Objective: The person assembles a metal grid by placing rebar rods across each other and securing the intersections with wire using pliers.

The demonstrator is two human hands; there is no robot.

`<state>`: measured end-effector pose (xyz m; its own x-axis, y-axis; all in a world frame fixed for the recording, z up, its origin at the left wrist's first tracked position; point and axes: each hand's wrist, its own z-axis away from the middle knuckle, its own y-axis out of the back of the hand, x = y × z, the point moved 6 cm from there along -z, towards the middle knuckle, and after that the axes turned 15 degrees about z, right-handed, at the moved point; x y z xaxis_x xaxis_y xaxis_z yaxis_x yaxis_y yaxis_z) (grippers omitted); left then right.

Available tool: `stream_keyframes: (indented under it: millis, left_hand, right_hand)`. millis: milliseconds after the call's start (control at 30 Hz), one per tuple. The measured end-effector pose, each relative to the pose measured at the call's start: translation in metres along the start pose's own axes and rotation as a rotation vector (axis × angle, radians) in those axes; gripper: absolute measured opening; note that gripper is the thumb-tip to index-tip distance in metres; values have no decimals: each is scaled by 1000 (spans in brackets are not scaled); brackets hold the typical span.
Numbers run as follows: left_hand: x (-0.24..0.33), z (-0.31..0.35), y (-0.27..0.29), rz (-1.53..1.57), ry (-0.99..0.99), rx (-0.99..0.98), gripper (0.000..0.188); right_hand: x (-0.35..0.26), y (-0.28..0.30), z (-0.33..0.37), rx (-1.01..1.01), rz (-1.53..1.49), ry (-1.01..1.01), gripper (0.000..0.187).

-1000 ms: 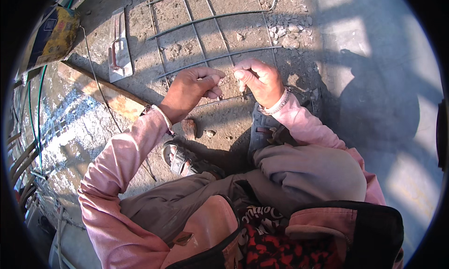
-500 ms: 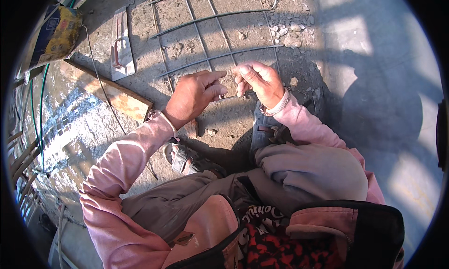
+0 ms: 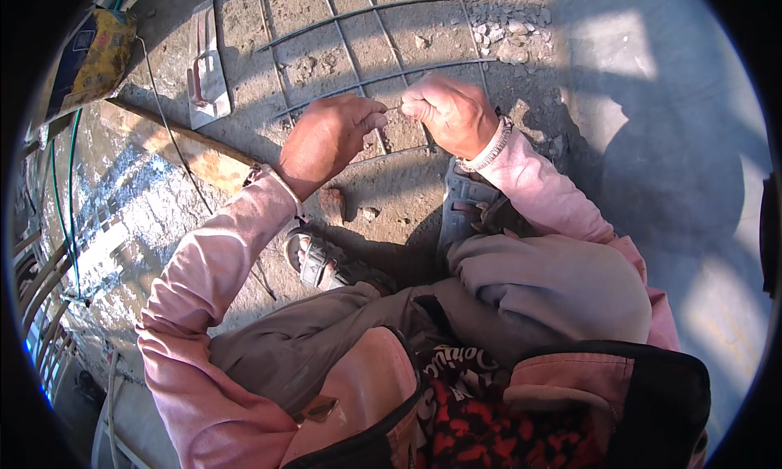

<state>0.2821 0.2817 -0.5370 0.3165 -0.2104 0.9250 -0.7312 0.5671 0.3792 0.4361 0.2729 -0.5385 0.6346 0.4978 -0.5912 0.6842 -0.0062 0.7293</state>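
Note:
A short, thin piece of wire (image 3: 393,108) runs between my two hands, just above the steel rebar mesh (image 3: 383,79) on the ground. My left hand (image 3: 324,139) is closed, pinching one end between thumb and forefinger. At the other end, my right hand (image 3: 453,114) is closed with its knuckles upward and its fingertips pressed together on the wire. Both hands cover parts of the nearer bars. Whether the wire loops round any bar cannot be made out.
A flat plastering trowel (image 3: 214,86) lies at the far left, by a wooden board (image 3: 179,147). Beyond the board is a yellow and blue sack (image 3: 102,53). Stone chips (image 3: 513,37) lie right of the mesh, and a reddish stone (image 3: 332,205) near my feet. Smooth concrete (image 3: 684,208) spans the right.
Both hands have moved slightly away from me. My right hand has turned knuckles up, its fingers now closed tighter, and the wire shows between the two hands.

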Motion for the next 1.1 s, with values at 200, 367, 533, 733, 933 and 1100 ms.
stream_keyframes:
  millis: [200,367,533,733,933,1100]
  left_hand:
    - [-22,1,3,297,380,-140,17]
    - [-45,13,-14,702,652,-191,23]
    - [-70,33,-46,1172,835,29,22]
    - [-68,56,-75,1179,950,2,23]
    - [-76,49,-48,1097,933,58,29]
    - [-75,44,-45,922,885,-94,18]
  right_hand:
    - [11,-14,-6,-88,-86,-128,15]
    - [15,-31,3,-78,-56,-121,15]
    - [29,-69,42,-186,-1052,-815,30]
    - [19,-93,63,-393,-1100,-915,23]
    - [19,-72,52,-371,-512,-551,13]
    - [-2,-64,53,-335,-103,-195,10]
